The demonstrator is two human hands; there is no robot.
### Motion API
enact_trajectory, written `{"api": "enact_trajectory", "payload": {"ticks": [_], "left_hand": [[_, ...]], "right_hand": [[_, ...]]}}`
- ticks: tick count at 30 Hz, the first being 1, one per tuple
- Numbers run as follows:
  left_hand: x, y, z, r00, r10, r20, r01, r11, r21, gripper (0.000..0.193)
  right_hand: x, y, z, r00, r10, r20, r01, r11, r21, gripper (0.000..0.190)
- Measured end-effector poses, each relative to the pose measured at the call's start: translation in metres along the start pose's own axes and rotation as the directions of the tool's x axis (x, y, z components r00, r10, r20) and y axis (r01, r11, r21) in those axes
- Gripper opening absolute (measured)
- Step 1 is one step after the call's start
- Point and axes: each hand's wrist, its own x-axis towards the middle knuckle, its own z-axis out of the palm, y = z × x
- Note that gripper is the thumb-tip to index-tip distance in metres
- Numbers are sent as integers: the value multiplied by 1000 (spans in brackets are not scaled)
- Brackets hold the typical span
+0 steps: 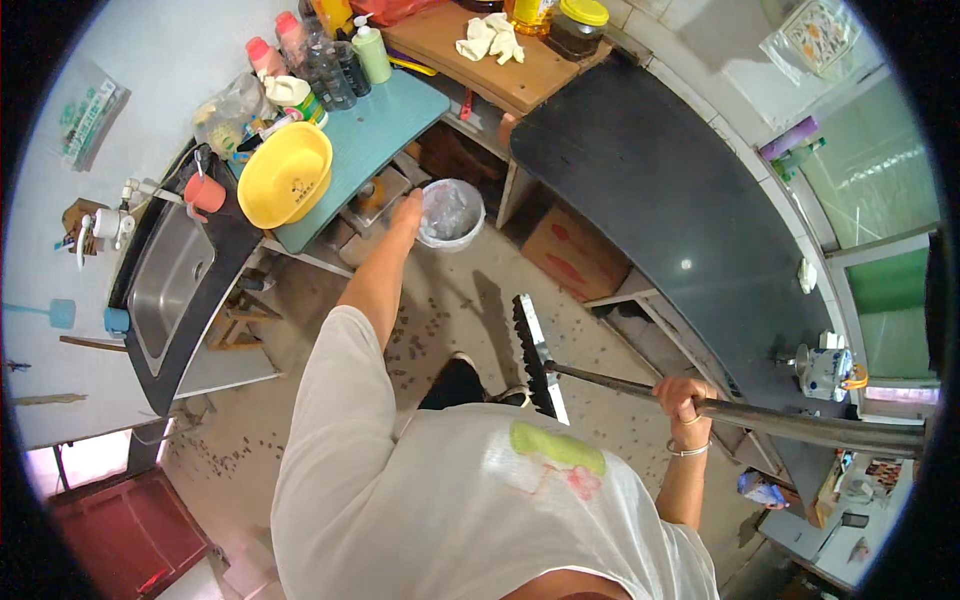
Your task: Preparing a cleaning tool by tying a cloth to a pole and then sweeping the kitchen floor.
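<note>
My left hand [408,211] grips the near rim of a white plastic bin [454,238] lined with a clear bag, just above the floor. Its outstretched arm reaches towards the gap under the blue-topped table [379,124]. In my right hand [684,397] is the metal pole of a long-handled floor broom or mop [600,379]. That tool's head, a pale bar with a dark, jagged edge, rests on or near the floor beside my shoe. Whether the edge is bristle or sponge cannot be told. Dark bits of debris [416,330] lie scattered on the floor [480,360].
A steel sink [172,270] and a yellow basin [285,176] stand to the left. On the right runs a long black counter [637,172], with a cardboard box [574,251] on the shelf beneath. A wooden stool [244,322] sits under the sink. Bottles [371,52] crowd the table's back.
</note>
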Motion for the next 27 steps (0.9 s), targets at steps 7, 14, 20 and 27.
{"api": "enact_trajectory", "payload": {"ticks": [7,14,20,27], "left_hand": [[27,-32,-19,983,124,139,-129,991,25,19],[72,-45,11,943,-182,279,246,945,-217,23],[119,-51,11,973,177,145,-213,935,284,11],[161,-75,38,920,193,340,-259,952,161,28]], "right_hand": [[11,14,29,997,64,-48,-67,997,-49,45],[48,18,53,991,132,-27,-134,988,-82,37],[79,9,82,988,124,-96,-131,988,-76,39],[96,5,97,977,152,-150,-168,981,-97,40]]}}
